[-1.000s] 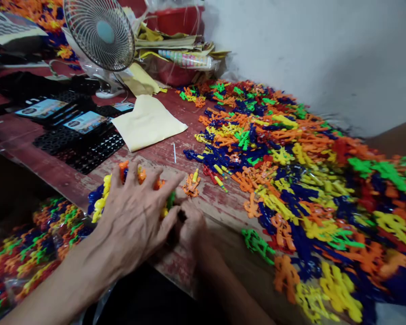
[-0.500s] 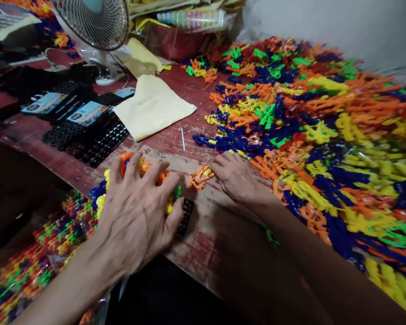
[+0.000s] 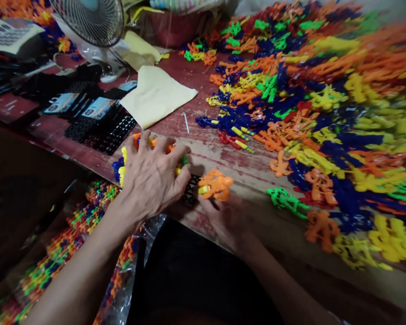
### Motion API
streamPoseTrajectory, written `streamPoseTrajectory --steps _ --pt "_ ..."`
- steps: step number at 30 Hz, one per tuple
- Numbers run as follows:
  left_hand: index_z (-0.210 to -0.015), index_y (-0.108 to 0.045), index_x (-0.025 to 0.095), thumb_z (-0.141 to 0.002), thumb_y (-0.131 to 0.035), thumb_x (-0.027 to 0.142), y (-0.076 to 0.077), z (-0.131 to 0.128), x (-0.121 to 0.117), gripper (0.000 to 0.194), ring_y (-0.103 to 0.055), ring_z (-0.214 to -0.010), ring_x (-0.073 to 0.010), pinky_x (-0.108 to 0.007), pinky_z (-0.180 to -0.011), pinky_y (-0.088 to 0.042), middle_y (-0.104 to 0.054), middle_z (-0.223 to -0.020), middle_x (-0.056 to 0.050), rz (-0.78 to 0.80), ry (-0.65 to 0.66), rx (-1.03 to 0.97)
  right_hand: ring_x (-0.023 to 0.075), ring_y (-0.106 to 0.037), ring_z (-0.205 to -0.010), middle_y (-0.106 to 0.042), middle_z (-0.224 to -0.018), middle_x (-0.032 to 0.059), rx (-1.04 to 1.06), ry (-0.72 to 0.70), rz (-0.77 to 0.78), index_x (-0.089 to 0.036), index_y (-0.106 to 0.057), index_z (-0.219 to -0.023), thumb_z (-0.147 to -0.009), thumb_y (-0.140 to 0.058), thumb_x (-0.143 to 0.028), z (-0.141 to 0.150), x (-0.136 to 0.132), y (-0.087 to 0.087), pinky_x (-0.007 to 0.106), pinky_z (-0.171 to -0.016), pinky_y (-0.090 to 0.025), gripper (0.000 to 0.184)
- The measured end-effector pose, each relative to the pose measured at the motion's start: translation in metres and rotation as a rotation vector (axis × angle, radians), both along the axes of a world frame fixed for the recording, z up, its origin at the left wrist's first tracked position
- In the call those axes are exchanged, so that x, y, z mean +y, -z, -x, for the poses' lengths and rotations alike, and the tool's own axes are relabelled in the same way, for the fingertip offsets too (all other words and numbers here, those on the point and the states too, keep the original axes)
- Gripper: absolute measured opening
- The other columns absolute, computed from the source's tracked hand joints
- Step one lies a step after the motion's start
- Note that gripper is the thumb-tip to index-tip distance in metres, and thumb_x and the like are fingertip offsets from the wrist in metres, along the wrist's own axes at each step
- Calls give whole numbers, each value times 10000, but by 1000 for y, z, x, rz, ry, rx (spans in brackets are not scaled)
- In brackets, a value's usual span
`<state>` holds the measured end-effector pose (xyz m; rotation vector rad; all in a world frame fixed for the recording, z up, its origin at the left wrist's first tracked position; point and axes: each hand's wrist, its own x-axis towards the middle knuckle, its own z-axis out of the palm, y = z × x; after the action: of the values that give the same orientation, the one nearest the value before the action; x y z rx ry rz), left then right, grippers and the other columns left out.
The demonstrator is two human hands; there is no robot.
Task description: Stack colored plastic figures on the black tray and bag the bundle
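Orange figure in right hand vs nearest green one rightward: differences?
The orange figure is held in the right hand; the green figure lies on the table. The orange figure bears a yellow piece; the green figure shows none. The orange figure looks blurrier than the green figure. Both have branching shapes.

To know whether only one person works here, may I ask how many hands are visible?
2. The left hand is spread over bright figures; the blurred right hand holds an orange figure. No other hand shows.

Figure [image 3: 218,183] orange, piece [image 3: 203,189] yellow; strip [image 3: 190,190] black, lattice-patterned; paper [image 3: 159,95] cream; table [image 3: 205,139] patchy red.
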<state>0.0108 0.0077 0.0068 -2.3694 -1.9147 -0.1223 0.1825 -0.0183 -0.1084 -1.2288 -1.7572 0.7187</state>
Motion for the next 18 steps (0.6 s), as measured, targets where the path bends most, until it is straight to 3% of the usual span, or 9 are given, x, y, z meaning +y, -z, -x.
streamPoseTrajectory --steps 2,5,10,13,15,18 --pt "-1194 -639 321 -960 -357 448 0 1 0 388 -418 -1316 -372 -631 -1087 -304 -607 -1266 -56 -20 9 -2 186 -668 -690 -715 -765 29 4 21 -7 -218 -638 -786 -815 -572 -176 15 -2 2 291 -686 -544 83" --pt "-1194 -643 304 -954 -349 434 0 1 -1 401 -429 -1301 -391 -654 -1067 -315 -606 -1268 -80 -46 38 -1 201 -683 -737 -718 -767 45 -30 44 -151 -216 -636 -796 -792 -536 -110 26 -5 2 299 -714 -564 146" --pt "-1126 -676 282 -947 -362 392 4 1 -1 378 -449 -1281 -407 -693 -1064 -289 -622 -1245 -99 -104 42 -29 217 -702 -833 -746 -900 61 -110 11 -351 -195 -649 -978 -747 -503 -30 25 -7 9 348 -832 -579 319" --pt "-1138 -678 306 -969 -337 422 4 3 -1 398 -455 -1283 -411 -716 -1061 -278 -624 -1257 -89 -88 55 -58 227 -695 -887 -745 -949 57 -106 -14 -324 -205 -644 -1068 -767 -509 -30 27 -9 14 369 -856 -576 373" --pt "-1150 -681 311 -962 -346 544 3 3 -3 449 -445 -1296 -433 -730 -1052 -284 -612 -1293 -97 -72 67 -68 232 -685 -949 -739 -1010 65 -93 -36 -271 -217 -630 -1144 -784 -507 -22 32 -13 16 371 -868 -572 427" --pt "-1214 -672 279 -820 -453 771 4 0 -7 667 -345 -1358 -528 -798 -1056 -210 -551 -1393 -145 -106 74 -55 237 -674 -1011 -729 -1063 70 -80 -56 -177 -236 -616 -1190 -806 -530 -33 37 -18 17 400 -958 -539 442"
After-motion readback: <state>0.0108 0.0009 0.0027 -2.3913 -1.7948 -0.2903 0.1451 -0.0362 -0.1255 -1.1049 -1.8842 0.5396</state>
